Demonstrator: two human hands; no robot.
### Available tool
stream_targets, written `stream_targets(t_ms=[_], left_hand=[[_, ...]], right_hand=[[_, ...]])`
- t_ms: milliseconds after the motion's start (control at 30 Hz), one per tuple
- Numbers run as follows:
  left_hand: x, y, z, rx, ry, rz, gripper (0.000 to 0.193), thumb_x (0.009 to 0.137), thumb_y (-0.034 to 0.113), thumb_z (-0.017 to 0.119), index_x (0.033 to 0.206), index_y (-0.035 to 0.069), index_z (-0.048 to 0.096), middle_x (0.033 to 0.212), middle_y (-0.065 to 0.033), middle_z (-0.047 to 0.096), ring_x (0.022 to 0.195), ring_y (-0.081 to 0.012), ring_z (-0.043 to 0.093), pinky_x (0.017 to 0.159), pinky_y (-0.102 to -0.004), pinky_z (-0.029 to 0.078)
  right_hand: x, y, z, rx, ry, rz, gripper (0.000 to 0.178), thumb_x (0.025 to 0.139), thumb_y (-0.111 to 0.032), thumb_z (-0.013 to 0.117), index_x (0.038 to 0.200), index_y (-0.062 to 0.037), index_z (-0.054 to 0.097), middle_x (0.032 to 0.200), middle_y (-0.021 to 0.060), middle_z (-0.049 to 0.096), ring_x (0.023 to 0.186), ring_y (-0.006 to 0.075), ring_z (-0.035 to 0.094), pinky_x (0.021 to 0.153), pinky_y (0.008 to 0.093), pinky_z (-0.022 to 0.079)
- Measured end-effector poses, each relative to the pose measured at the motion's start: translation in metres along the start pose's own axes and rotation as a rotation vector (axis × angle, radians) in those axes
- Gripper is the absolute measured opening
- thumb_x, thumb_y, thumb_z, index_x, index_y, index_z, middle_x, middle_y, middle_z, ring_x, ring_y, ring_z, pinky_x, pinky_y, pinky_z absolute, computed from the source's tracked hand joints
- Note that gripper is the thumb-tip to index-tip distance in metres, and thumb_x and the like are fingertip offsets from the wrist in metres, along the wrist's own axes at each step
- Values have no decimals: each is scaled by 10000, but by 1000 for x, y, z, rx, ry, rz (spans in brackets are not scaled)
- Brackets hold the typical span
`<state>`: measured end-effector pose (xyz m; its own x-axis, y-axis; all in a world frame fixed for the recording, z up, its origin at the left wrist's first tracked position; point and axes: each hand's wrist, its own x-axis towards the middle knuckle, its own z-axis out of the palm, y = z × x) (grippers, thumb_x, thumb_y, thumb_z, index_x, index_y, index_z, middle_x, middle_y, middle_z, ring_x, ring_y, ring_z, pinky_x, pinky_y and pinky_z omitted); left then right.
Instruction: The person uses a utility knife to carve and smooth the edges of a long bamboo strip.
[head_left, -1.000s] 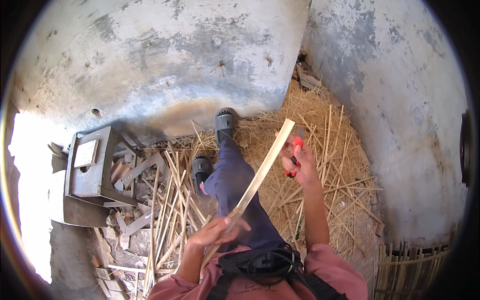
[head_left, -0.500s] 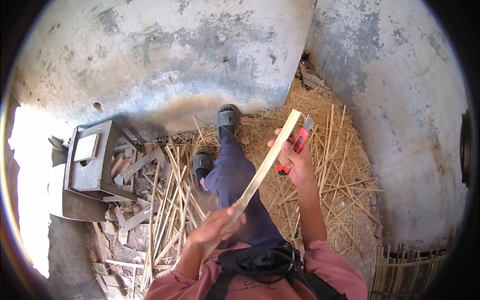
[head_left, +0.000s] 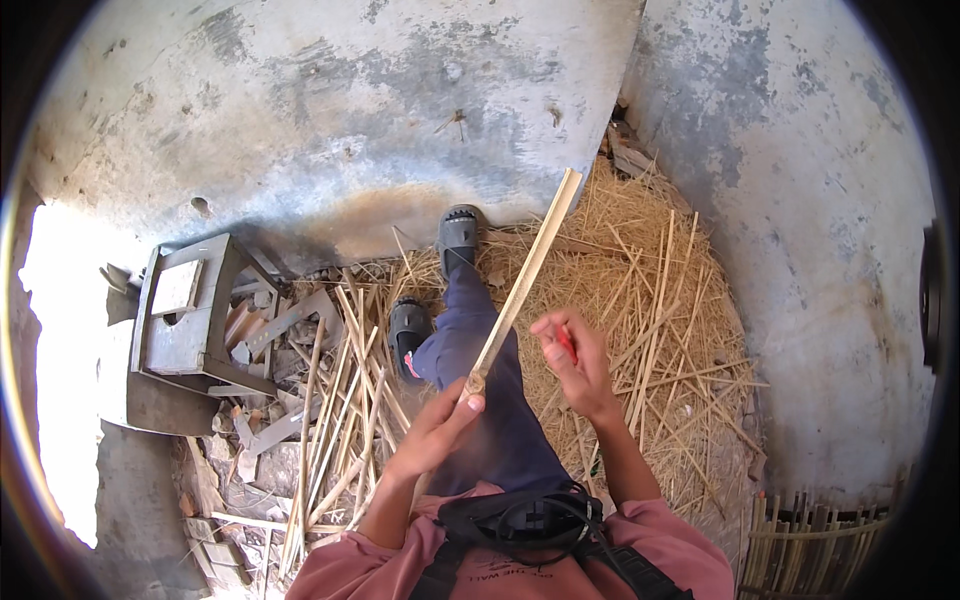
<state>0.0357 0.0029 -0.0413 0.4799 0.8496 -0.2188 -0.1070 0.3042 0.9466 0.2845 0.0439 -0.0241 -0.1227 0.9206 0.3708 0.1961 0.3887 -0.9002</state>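
My left hand (head_left: 440,432) is closed round the near end of a split bamboo strip (head_left: 527,280), just at a knobbly joint. The strip slants up and away to the right over my legs, its far end standing free. To the right of the strip and apart from it, my right hand (head_left: 584,372) is wrapped round a red utility knife (head_left: 566,343). Only a bit of the red handle shows between the fingers; the blade cannot be made out.
Long bamboo sticks (head_left: 345,400) lie in a heap left of my legs. Shavings and thin strips (head_left: 640,300) cover the floor to the right. A worn wooden box frame (head_left: 205,310) stands at the left among rubble. Stained walls (head_left: 330,120) rise ahead and right; a bamboo-slat piece (head_left: 810,545) sits lower right.
The right hand has come down toward me and left the strip, turning the knife so its blade no longer shows. The strip has rolled in the left hand, its far end shifting up and left.
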Motion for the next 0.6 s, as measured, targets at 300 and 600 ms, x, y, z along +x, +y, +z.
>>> stream_targets(t_ms=[300,600], left_hand=[[0,21,15,406,206,203,262,975,244,759,1064,17,662,788,-18,627,724,-87,521,655,-284,442],[0,30,26,615,316,234,397,932,322,800,1027,14,568,746,-209,698,699,-395,719,591,-455,520]], right_hand=[[1,-22,13,-285,-88,-134,306,949,-274,729,1133,-30,716,810,103,657,664,244,638,604,352,487],[0,-20,5,-320,-211,-229,347,932,-256,734,1163,2,724,813,122,634,640,265,622,578,362,490]])
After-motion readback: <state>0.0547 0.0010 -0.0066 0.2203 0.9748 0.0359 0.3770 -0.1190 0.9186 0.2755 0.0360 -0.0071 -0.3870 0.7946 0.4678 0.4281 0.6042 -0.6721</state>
